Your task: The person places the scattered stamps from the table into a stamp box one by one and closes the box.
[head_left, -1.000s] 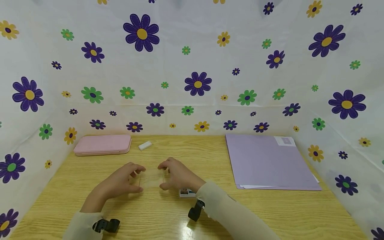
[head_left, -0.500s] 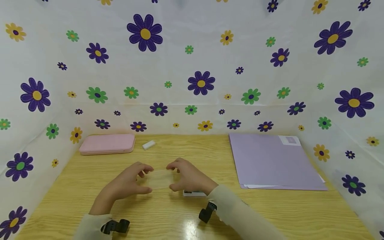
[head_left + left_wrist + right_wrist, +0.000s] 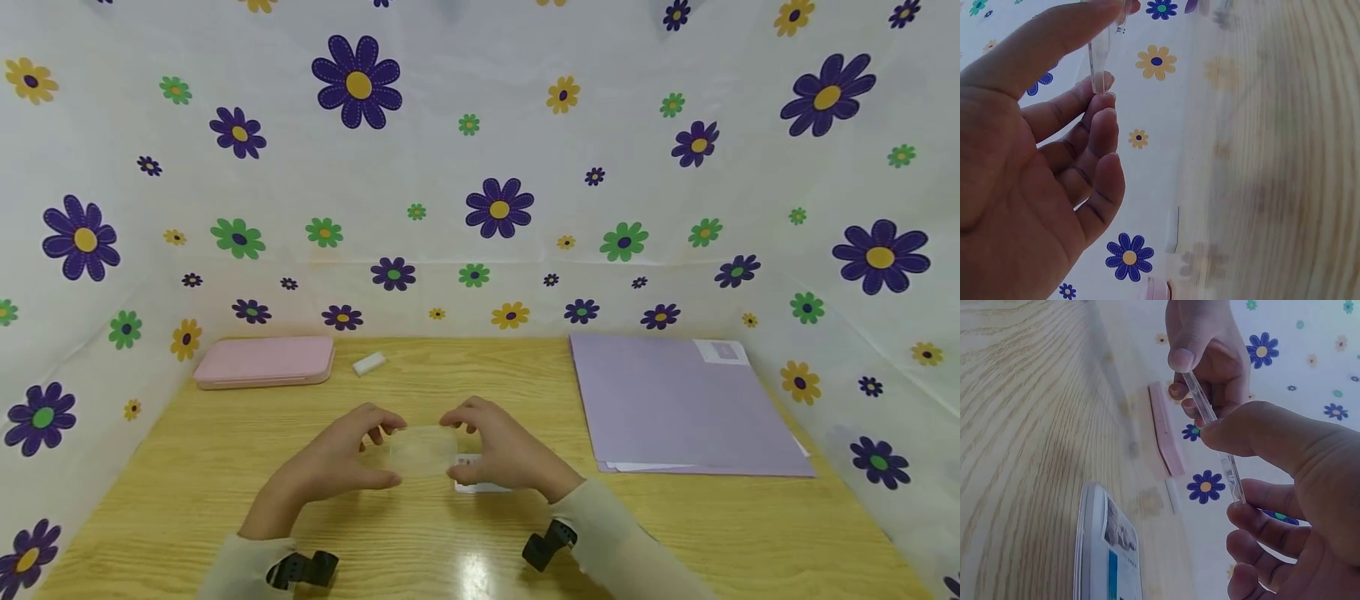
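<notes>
A thin, clear rectangular plastic case (image 3: 423, 452) is held above the table between both hands. My left hand (image 3: 341, 454) pinches its left end, thumb on the near edge and fingertips on the far edge. At the other end, my right hand (image 3: 513, 446) pinches it the same way. From the right wrist, the clear case (image 3: 1230, 472) appears edge-on as a narrow strip, tilted, with both thumbs touching it. Partly hidden below the right hand, a flat white box (image 3: 483, 486) with a printed picture lies on the table.
A pink pencil case (image 3: 265, 360) lies at the back left, and a small white eraser (image 3: 369, 363) is just right of it. The back right holds a purple folder (image 3: 682, 408) with papers sticking out. Behind the table (image 3: 420, 550) hangs a flower-patterned sheet (image 3: 435, 167).
Both hands, holding the clear case between them, have moved to the right across the table. The right forearm has shifted right too. The grip looks unchanged.
</notes>
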Motion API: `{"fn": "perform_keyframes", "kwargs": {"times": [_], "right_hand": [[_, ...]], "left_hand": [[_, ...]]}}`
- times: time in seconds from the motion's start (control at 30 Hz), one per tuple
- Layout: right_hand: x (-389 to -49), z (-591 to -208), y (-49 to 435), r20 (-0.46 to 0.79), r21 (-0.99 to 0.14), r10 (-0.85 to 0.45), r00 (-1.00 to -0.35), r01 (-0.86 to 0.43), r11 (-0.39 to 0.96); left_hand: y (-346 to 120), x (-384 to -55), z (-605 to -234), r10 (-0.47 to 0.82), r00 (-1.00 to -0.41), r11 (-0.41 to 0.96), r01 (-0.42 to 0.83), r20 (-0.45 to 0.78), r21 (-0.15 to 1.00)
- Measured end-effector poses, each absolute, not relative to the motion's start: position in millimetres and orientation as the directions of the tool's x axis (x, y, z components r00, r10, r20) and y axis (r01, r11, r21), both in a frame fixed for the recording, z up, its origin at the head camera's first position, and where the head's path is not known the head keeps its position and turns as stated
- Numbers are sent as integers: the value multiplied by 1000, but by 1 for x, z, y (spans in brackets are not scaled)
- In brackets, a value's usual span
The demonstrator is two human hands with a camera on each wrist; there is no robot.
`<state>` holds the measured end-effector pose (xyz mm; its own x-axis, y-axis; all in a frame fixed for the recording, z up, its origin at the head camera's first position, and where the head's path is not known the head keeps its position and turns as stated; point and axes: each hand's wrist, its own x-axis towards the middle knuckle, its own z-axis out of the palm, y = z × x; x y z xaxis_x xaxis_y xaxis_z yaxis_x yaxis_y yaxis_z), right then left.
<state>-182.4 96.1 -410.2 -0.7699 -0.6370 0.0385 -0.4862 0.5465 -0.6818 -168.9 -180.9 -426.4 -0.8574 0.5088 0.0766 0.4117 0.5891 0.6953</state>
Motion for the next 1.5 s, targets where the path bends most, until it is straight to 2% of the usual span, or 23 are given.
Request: {"fn": "perform_keyframes", "kwargs": {"times": [0.3,0.93,1.5], "right_hand": [[-175,-412,115,50,-686,-616,-786,-475,551],[-168,-425,149,87,-708,-580,-810,-460,535],[-171,-443,164,15,-687,-560,-829,-415,596]], "left_hand": [[-161,-169,-429,503,-861,579,402,77,709],[-125,-167,-430,551,-829,558,446,90,700],[-102,-173,-442,556,-830,636,448,29,629]]}}
